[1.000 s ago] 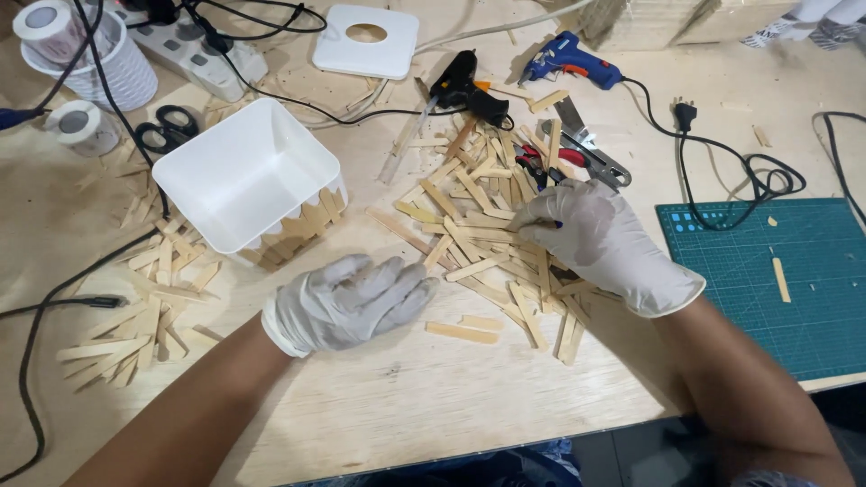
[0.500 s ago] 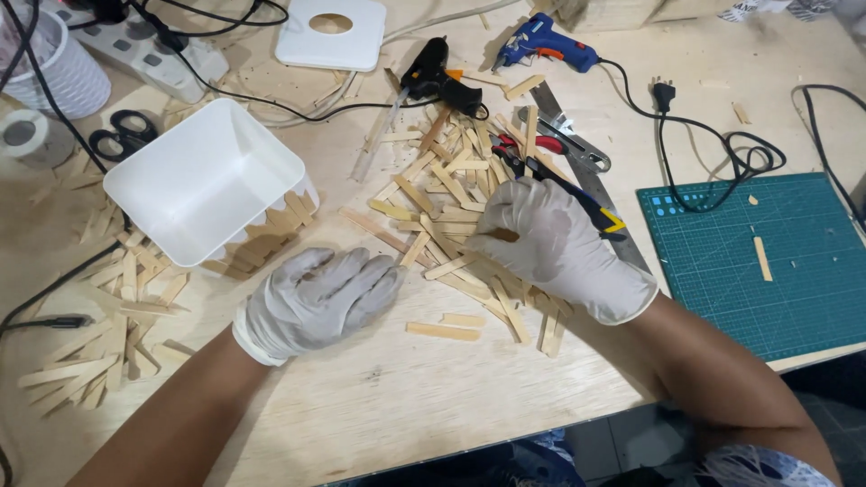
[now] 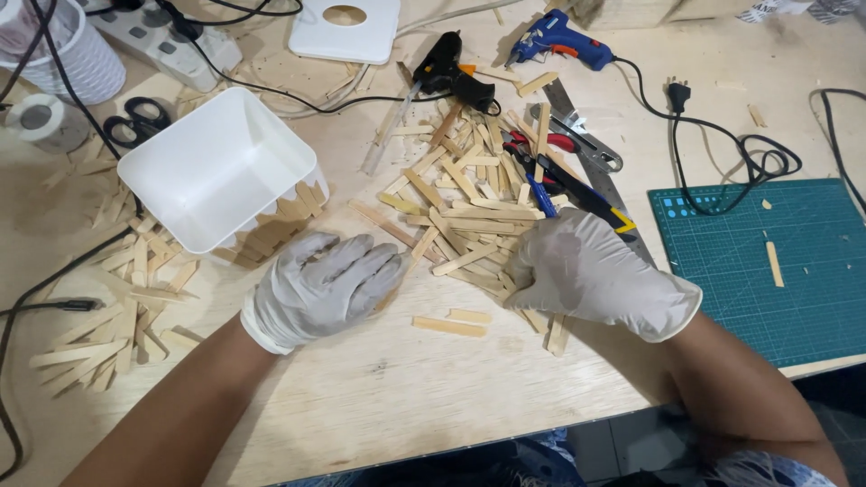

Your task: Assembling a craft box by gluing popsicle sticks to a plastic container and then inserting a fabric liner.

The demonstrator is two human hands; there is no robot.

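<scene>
My left hand [image 3: 320, 284], in a white glove, lies palm down on the wooden table with its fingers slightly apart, just in front of a white plastic tub [image 3: 216, 167]. The tub stands on a layer of flat wooden sticks. My right hand [image 3: 591, 271], also gloved, rests on the near edge of a loose pile of wooden sticks [image 3: 460, 194]. Its fingers are curled onto sticks at the pile's edge, and the glove hides the grip. A short stick [image 3: 449, 326] lies alone between my hands. More sticks [image 3: 117, 298] are scattered at the left.
Behind the pile lie a black glue gun [image 3: 456, 77], a blue glue gun [image 3: 559, 36], red pliers [image 3: 541, 144], a utility knife [image 3: 586, 194] and a metal ruler. A green cutting mat [image 3: 767, 261] is at the right. Scissors [image 3: 135, 122], tape rolls, a power strip [image 3: 153, 27] and cables lie at the left.
The view has drifted a little. My right hand has drawn slightly toward me over the pile's near edge. My left hand stays flat by the tub.
</scene>
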